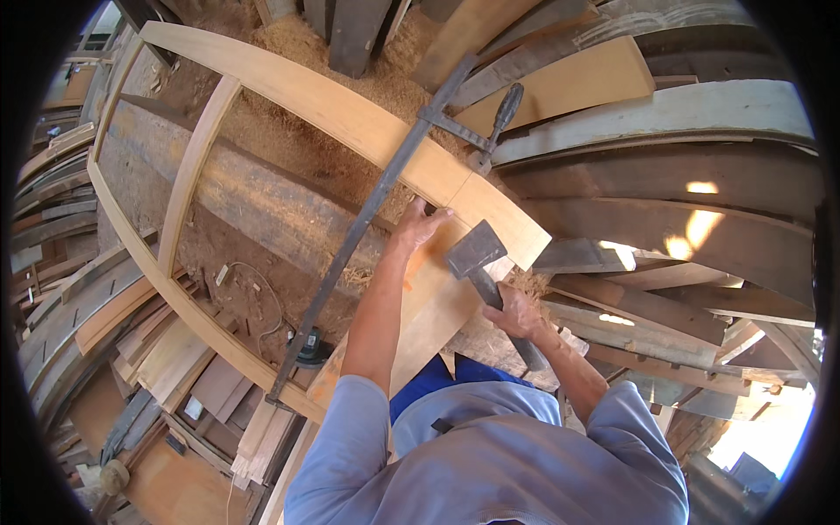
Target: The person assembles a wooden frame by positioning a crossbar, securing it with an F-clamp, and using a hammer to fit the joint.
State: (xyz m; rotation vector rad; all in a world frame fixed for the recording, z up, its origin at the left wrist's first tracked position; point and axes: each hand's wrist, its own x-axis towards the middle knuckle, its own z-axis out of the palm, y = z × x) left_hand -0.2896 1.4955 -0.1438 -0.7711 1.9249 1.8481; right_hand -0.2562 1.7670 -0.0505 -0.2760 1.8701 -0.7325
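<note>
My right hand (519, 311) is closed around the handle of a mallet (475, 248) with a dark, blocky head. The head hangs over a wide pale board (446, 302), close to the frame's near right corner. My left hand (420, 226) grips the joint where that board meets the long rail of a wooden frame (324, 101); its thumb lies along the rail's edge and some fingertips are hidden. A long metal bar clamp (372, 206) spans the frame just left of my left hand. Its screw handle (507, 107) sticks out beyond the far rail.
Under the frame lies a heavy weathered timber (262, 192) on a floor with sawdust (306, 52). A green power tool (311, 348) sits by the near rail. Planks (656, 175) are stacked at the right, and wood offcuts (184, 350) crowd the left.
</note>
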